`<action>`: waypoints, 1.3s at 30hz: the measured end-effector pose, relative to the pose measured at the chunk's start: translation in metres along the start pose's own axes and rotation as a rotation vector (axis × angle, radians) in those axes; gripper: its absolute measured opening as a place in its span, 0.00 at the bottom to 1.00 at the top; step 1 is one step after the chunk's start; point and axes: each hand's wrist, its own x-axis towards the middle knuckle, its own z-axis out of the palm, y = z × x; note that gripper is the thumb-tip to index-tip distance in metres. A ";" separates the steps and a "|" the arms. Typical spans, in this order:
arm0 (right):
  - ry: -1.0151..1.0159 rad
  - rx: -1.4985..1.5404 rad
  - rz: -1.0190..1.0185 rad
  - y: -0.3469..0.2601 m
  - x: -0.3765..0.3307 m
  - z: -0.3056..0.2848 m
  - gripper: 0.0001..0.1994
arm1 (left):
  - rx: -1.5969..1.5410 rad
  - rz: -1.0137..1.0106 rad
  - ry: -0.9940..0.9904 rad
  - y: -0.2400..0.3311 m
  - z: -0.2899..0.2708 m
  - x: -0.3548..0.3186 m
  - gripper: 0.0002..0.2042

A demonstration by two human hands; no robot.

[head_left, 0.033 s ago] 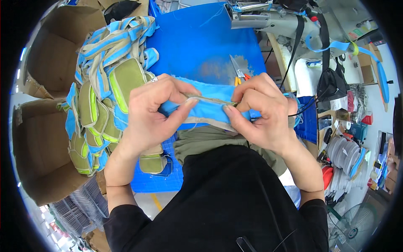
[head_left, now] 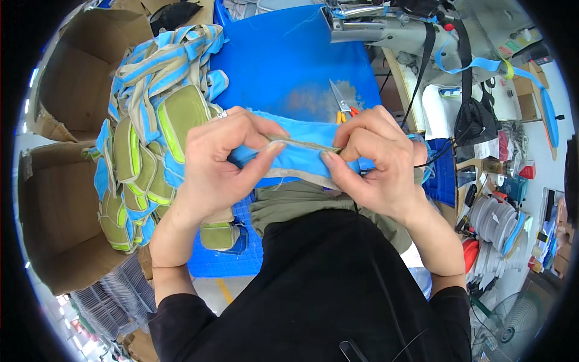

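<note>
- The left hand (head_left: 220,160) pinches the left end of a blue cloth piece (head_left: 298,158).
- The right hand (head_left: 377,160) pinches its right end.
- The cloth stretches between both hands, above the blue table (head_left: 289,60).

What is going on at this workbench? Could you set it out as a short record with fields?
Left hand: pinches the left end of a blue fabric piece with beige edging
Right hand: pinches its right end
Grip: both hands shut on the fabric
Left of hands: pile of blue and olive sewn pouches
Beyond hands: scissors on a blue table
Far side: sewing machine
</note>
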 end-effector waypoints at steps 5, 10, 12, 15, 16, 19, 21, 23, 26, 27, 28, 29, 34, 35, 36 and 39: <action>0.011 0.020 0.029 -0.005 -0.003 -0.012 0.13 | 0.007 0.040 -0.026 0.012 0.002 0.007 0.11; 0.029 0.065 0.041 -0.001 -0.004 -0.020 0.14 | 0.044 0.062 -0.050 0.022 0.003 0.019 0.11; 0.036 0.102 0.048 0.000 -0.004 -0.023 0.15 | 0.056 0.055 -0.064 0.027 0.003 0.024 0.10; 0.048 0.142 0.077 0.000 -0.007 -0.024 0.15 | 0.062 0.050 -0.097 0.030 0.001 0.030 0.10; 0.049 0.154 0.084 0.000 -0.006 -0.025 0.15 | 0.066 0.048 -0.105 0.031 -0.001 0.032 0.10; -0.074 0.269 0.445 -0.019 0.005 -0.036 0.09 | 0.094 0.044 -0.152 0.032 -0.006 0.040 0.09; -0.209 0.315 0.510 -0.021 0.015 -0.044 0.05 | 0.099 -0.043 -0.216 0.036 -0.010 0.049 0.11; -0.298 0.372 0.514 -0.013 0.018 -0.049 0.08 | 0.065 -0.063 -0.295 0.033 -0.013 0.062 0.11; -0.345 0.515 0.490 0.002 0.018 -0.043 0.13 | -0.017 -0.044 -0.421 0.021 -0.018 0.084 0.12; -0.342 0.573 0.536 0.001 0.018 -0.040 0.13 | -0.046 -0.058 -0.461 0.017 -0.019 0.090 0.12; -0.342 0.631 0.578 0.002 0.019 -0.038 0.13 | -0.073 -0.072 -0.496 0.012 -0.021 0.098 0.12; -0.335 0.669 0.633 0.003 0.020 -0.038 0.12 | -0.105 -0.114 -0.532 0.007 -0.022 0.105 0.13; -0.169 0.988 0.736 0.018 0.018 -0.017 0.12 | -0.199 -0.207 -0.712 -0.019 -0.027 0.149 0.13; -0.148 1.069 0.768 0.021 0.020 -0.013 0.13 | -0.224 -0.217 -0.734 -0.026 -0.026 0.157 0.13; -0.123 1.141 0.791 0.023 0.024 -0.012 0.14 | -0.245 -0.240 -0.744 -0.031 -0.026 0.163 0.13; -0.049 1.294 0.838 0.031 0.033 -0.009 0.14 | -0.289 -0.334 -0.755 -0.037 -0.022 0.186 0.13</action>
